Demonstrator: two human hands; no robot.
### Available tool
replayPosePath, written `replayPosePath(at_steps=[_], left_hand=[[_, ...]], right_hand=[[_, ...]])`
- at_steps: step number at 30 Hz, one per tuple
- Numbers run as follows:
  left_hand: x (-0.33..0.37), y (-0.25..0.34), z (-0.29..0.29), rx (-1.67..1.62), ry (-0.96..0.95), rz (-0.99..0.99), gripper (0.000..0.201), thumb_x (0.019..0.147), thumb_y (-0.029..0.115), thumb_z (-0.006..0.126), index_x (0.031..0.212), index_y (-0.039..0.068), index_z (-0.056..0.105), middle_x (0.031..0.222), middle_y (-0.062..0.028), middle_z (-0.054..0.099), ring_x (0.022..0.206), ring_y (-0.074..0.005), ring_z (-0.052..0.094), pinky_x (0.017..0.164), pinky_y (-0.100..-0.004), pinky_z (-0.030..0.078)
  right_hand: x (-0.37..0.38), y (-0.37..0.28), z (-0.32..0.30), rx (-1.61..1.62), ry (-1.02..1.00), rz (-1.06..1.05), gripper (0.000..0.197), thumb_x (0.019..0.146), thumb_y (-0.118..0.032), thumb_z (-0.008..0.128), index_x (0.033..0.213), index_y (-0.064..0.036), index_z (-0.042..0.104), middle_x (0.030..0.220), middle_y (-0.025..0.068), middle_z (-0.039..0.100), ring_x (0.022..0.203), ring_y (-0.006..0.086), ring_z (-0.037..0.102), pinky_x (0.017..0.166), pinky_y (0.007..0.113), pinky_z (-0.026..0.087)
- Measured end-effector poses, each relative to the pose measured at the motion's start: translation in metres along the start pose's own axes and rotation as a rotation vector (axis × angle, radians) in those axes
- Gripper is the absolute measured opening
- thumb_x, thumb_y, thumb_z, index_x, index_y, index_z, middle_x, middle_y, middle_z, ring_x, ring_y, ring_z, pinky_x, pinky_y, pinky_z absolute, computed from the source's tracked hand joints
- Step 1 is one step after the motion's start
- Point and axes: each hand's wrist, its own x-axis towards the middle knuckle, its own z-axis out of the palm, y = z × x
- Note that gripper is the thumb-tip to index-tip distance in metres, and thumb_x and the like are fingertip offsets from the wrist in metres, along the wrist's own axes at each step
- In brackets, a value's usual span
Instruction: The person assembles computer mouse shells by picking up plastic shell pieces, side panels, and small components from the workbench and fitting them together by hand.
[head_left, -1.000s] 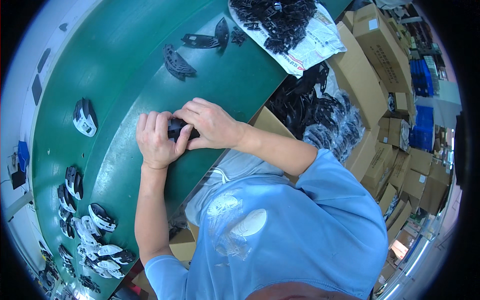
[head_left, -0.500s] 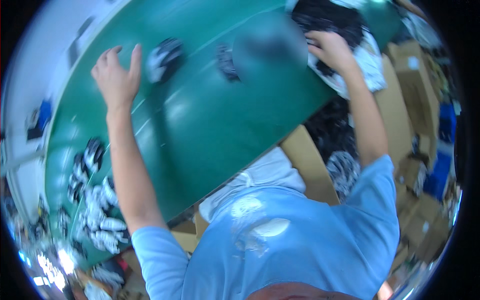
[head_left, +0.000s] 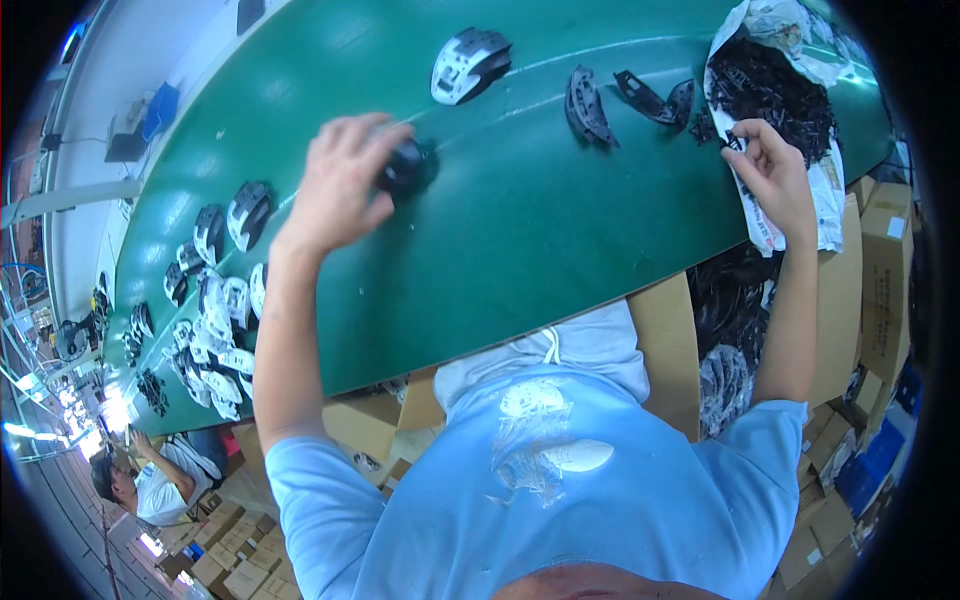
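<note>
My left hand [head_left: 340,190] is over the green table, its fingers and thumb curled around a dark rounded mouse part [head_left: 405,170], partly covered and blurred. At the right, my right hand [head_left: 778,178] pinches a small black plastic piece [head_left: 733,141] between thumb and fingertips. That hand is beside an open white bag [head_left: 826,205] full of small black pieces [head_left: 770,95]. Between the hands, farther back, lie a white-and-black mouse shell [head_left: 470,66], a curved black shell piece [head_left: 588,107] and a bent black side piece [head_left: 650,98].
Several white-and-black mouse shells [head_left: 248,214] stand along the table's left side, beside a pile of white shells [head_left: 215,310]. Open cardboard boxes [head_left: 668,350] adjoin the near edge, one with black parts. Another person [head_left: 165,480] is at the far lower left.
My left hand has moved right and closed on the dark part. My right hand is now lower and farther right, pinching a small piece. The view has turned and sharpened.
</note>
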Motion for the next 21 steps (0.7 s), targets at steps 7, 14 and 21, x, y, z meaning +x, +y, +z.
replayPosePath(at_steps=[7,14,21], left_hand=[[-0.049,0.029,0.027,-0.335,0.116,0.012,0.078,0.078,0.022,0.081,0.15,0.015,0.052,0.162,-0.0248,0.033,0.149,-0.0459,0.034,0.122,-0.0515,0.034],[-0.029,0.062,0.098,-0.396,0.524,-0.246,0.093,0.077,0.039,0.085,0.142,-0.009,0.041,0.15,-0.0363,0.04,0.145,-0.0538,0.033,0.12,-0.0568,0.033],[-0.051,0.084,0.061,-0.252,0.275,-0.399,0.077,0.078,0.041,0.083,0.13,-0.01,0.057,0.128,-0.0275,0.054,0.116,-0.0432,0.053,0.103,-0.0484,0.047]], right_hand=[[-0.02,-0.105,0.079,0.42,-0.06,-0.291,0.02,0.081,-0.004,0.076,0.099,-0.0003,0.07,0.083,0.007,0.071,0.063,0.0107,0.061,0.056,0.026,0.045],[-0.036,-0.142,0.141,0.528,0.002,-0.316,0.012,0.091,-0.005,0.076,0.1,-0.0007,0.071,0.081,0.0047,0.072,0.061,0.0064,0.058,0.054,0.023,0.041],[-0.055,-0.121,0.148,0.826,0.076,-0.199,0.01,0.093,0.007,0.071,0.103,0.0047,0.07,0.111,0.0123,0.07,0.091,0.008,0.062,0.071,0.021,0.047]])
